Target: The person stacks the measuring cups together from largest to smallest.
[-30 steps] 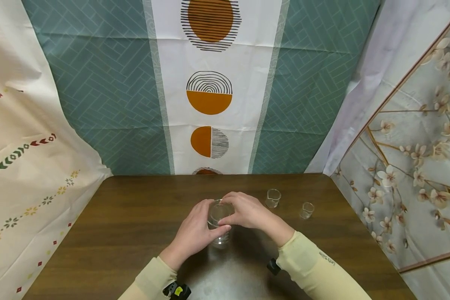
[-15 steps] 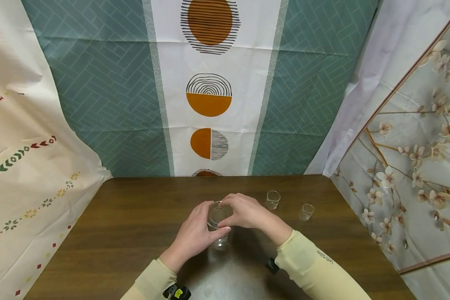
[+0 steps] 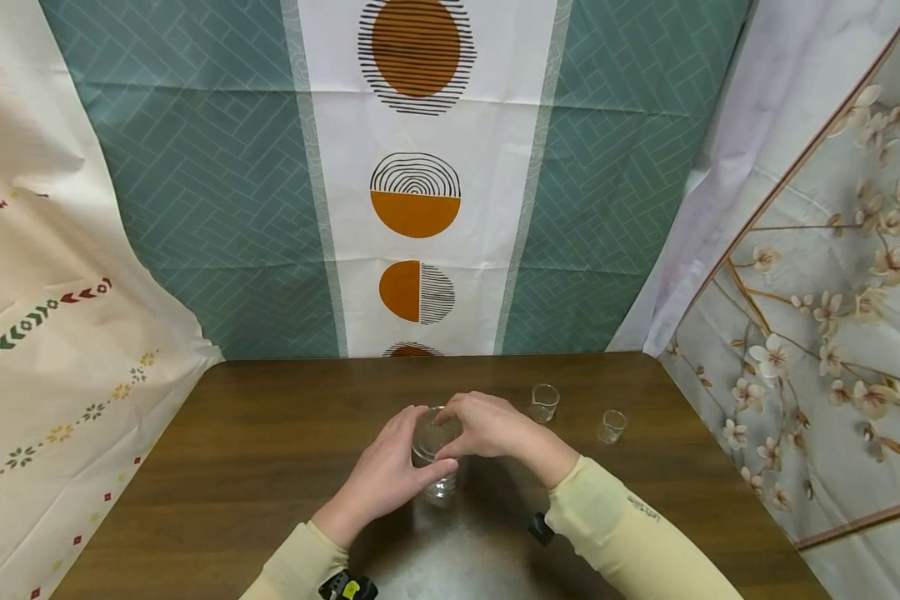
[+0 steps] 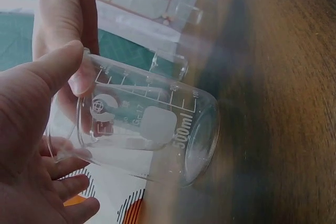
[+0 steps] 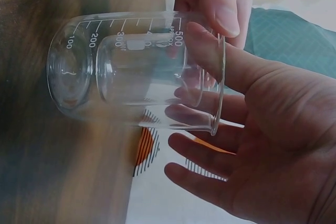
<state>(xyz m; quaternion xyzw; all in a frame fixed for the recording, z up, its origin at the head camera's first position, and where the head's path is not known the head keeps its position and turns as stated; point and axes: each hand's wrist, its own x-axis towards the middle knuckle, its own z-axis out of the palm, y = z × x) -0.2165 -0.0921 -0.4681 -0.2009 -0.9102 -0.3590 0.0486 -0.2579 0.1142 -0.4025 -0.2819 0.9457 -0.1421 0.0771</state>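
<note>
A large clear glass beaker (image 3: 440,489) marked 500ml stands on the table between both hands. My left hand (image 3: 385,468) grips it near the rim, thumb on the near side and fingers round the far side. Inside it sits a smaller glass beaker (image 5: 131,80), its base above the large one's bottom in the right wrist view. My right hand (image 3: 486,425) reaches in from the top, thumb and fingers pinching the smaller beaker's upper edge. The left wrist view shows the large beaker's white printed scale, with my left thumb (image 4: 65,61) at its rim.
Two small glass beakers stand right of the hands on the dark wooden table (image 3: 270,433): one with a spout (image 3: 544,402), and a smaller beaker (image 3: 612,426) farther right. A patterned green and white cloth (image 3: 195,208) hangs behind; other cloths hang at both sides.
The head view has tilted slightly, so the whole scene sits a little lower in it. Both hands keep their hold on the two nested beakers.
</note>
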